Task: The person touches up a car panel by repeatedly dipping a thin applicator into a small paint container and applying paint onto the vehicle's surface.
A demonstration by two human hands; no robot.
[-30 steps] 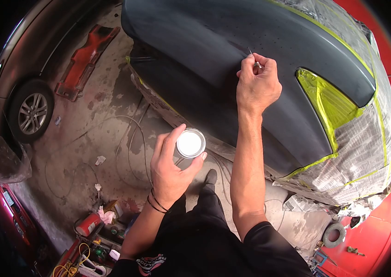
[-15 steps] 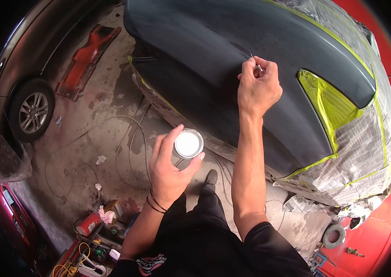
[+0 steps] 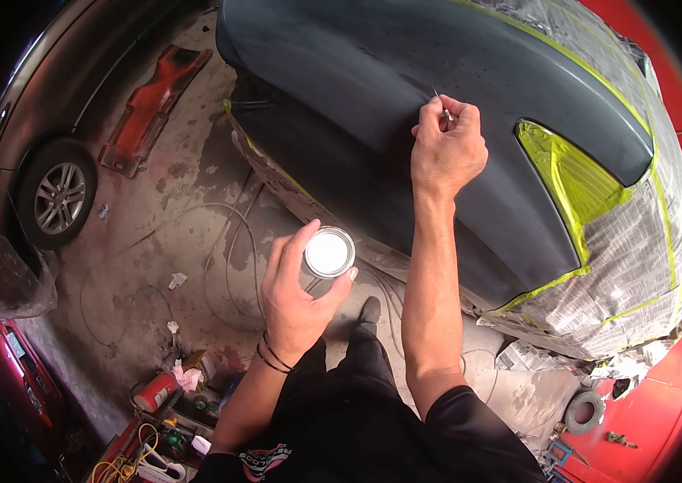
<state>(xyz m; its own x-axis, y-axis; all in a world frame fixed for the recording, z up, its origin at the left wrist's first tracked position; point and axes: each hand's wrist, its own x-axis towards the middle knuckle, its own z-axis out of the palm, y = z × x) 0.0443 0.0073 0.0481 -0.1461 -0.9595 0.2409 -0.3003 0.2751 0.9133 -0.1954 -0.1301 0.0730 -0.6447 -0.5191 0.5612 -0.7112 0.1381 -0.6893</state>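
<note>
Fingers and thumb of my left hand (image 3: 297, 282) are wrapped round a small round can (image 3: 329, 252), whose round top looks bright white. My right hand (image 3: 447, 149) pinches a thin, pale tool (image 3: 446, 115) with a fine tip pointing up and away from me. That tip is at or just above a dark grey car panel (image 3: 341, 88); whether it touches is too small to tell. Small dark specks dot the panel beyond the fingers. Yellow-green masking film (image 3: 570, 173) covers an opening right of my right hand.
Newspaper masking (image 3: 631, 258) wraps the car's right side. A dark car with a wheel (image 3: 59, 197) stands at the left, near a red creeper (image 3: 152, 113). Hoses (image 3: 228, 209) trail over the floor. Tools, a red canister (image 3: 154, 392) and a loose tire (image 3: 583, 411) lie lower down.
My left hand and the can have shifted slightly left since the first frame. The right hand has moved only slightly, still pinching the tool at the panel.
</note>
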